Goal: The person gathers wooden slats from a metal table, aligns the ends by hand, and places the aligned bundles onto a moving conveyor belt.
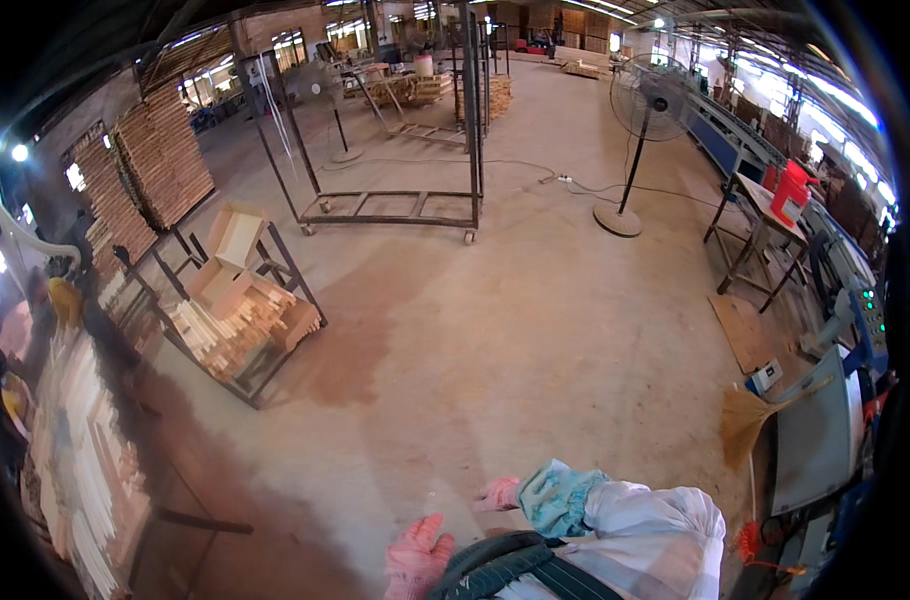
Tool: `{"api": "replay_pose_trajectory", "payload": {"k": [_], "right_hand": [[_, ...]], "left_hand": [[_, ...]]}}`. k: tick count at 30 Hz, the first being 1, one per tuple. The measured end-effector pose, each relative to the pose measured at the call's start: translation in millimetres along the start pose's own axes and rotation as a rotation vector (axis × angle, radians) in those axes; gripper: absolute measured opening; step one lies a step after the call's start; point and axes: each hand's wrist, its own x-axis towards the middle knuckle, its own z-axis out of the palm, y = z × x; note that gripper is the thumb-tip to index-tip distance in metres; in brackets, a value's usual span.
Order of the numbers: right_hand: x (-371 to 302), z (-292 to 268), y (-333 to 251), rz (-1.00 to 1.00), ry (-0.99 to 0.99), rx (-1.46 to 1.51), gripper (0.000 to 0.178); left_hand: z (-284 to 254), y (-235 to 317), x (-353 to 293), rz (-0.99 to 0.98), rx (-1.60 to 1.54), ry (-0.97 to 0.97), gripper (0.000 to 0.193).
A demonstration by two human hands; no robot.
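My left hand (pixel 418 562), in a pink glove, is low in the view beside a dark green strap. Its fingers are apart and nothing shows in them. To its right and slightly farther out is my right hand (pixel 498 493), also in a pink glove, with a teal cuff (pixel 558 500) and a white sleeve (pixel 657 525) behind it. The fingers of that hand stretch toward the left, and I see nothing held. Both hands hang over the bare concrete floor (pixel 475 350), touching no object.
At left stand a cart of wood strips (pixel 243 325) with cardboard boxes, and a long strip stack (pixel 85 480) beside a person (pixel 65 305). Ahead are a wheeled metal frame (pixel 395 207) and a fan (pixel 658 104). Right: a red container (pixel 791 192), a broom (pixel 745 425), machines and floor cables.
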Motion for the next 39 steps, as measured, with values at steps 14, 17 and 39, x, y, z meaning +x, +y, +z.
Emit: {"api": "replay_pose_trajectory", "payload": {"k": [14, 17, 39], "right_hand": [[146, -8, -205, -0.088, -0.096, -0.002, 0.061], [157, -22, -236, -0.117, -0.144, -0.045, 0.058], [366, -85, -442, -0.509, -0.558, -0.277, 0.054]], "left_hand": [[-133, -217, -9, -0.185, 0.183, 0.170, 0.046], [-157, -224, 0, -0.200, 0.052, 0.198, 0.043], [-228, -287, 18, -0.907, -0.205, 0.215, 0.045]]}}
